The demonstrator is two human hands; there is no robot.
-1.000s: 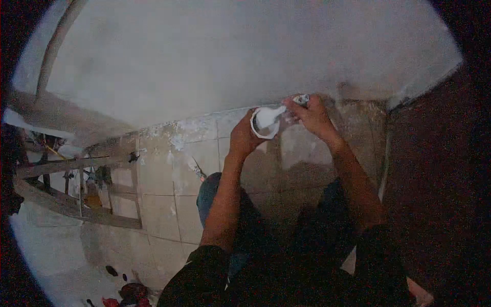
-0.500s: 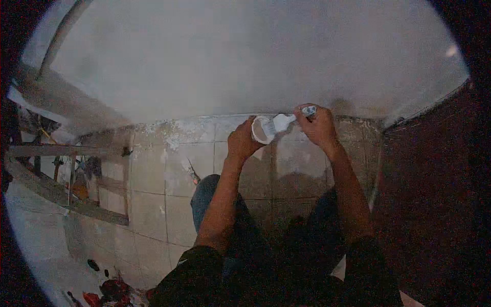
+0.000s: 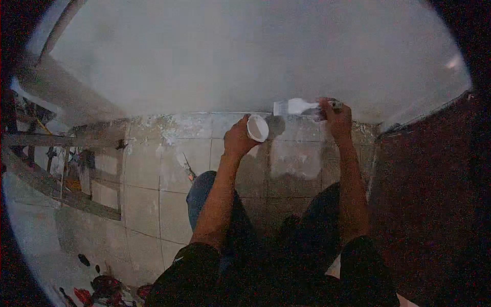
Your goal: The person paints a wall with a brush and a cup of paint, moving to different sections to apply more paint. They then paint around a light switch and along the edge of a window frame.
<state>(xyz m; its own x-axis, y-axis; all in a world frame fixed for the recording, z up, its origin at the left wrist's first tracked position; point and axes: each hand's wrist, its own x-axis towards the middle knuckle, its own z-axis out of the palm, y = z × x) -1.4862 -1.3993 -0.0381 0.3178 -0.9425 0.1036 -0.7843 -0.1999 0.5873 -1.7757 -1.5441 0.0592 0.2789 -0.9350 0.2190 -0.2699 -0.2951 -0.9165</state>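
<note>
My left hand [image 3: 238,138] is wrapped round a white cup [image 3: 258,128], its open top facing me; what lies inside looks whitish. To the right of the cup, my right hand [image 3: 335,118] grips a paintbrush [image 3: 297,106] by its handle. The brush is white-coated and its bristles point left, close to the foot of the pale wall [image 3: 204,61]. Whether the bristles touch the wall I cannot tell.
White stains mark the tiled floor [image 3: 143,204] along the wall. A putty-knife-like tool [image 3: 189,168] lies left of my knee. Further left is a wooden frame [image 3: 92,204]. Dark red items [image 3: 106,286] lie at the lower left. A dark reddish surface [image 3: 424,194] stands right.
The brush has come out of the cup and moved right with my right hand, its bristles now beside the wall. The cup stays in my left hand, and the view has shifted slightly.
</note>
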